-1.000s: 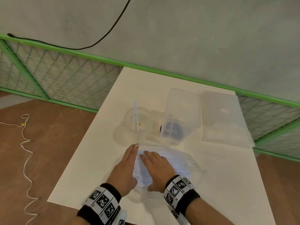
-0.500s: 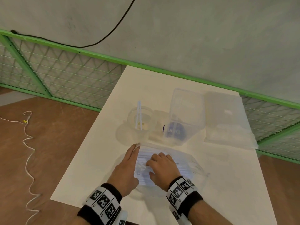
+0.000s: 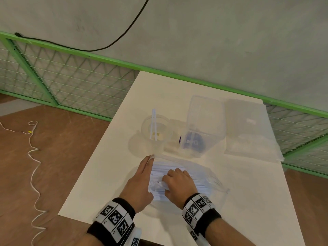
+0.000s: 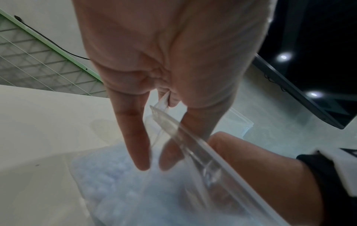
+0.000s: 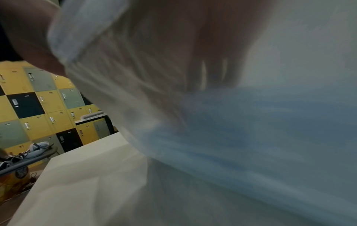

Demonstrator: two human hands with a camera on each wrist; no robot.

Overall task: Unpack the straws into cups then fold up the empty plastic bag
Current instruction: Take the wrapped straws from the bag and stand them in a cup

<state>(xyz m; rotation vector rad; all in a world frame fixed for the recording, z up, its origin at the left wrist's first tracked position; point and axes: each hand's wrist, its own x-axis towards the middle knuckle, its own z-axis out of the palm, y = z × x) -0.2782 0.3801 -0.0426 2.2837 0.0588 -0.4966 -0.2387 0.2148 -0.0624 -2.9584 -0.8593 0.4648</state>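
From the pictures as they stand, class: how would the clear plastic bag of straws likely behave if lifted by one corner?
The plastic bag looks thin and crumpled, so probably floppy. The straws inside lie loose, so they would likely slide and shift. The left hand pinches its stiffer strip edge, likely the firmest hold.

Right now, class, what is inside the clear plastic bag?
The plastic bag holds white straws, with the right hand reaching in among them. How many lie underneath is hidden.

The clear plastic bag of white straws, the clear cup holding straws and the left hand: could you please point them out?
clear plastic bag of white straws [image 3: 200, 176], head view, its straw-filled middle
clear cup holding straws [image 3: 166, 124], head view, its rim
left hand [image 3: 140, 181], head view, its back
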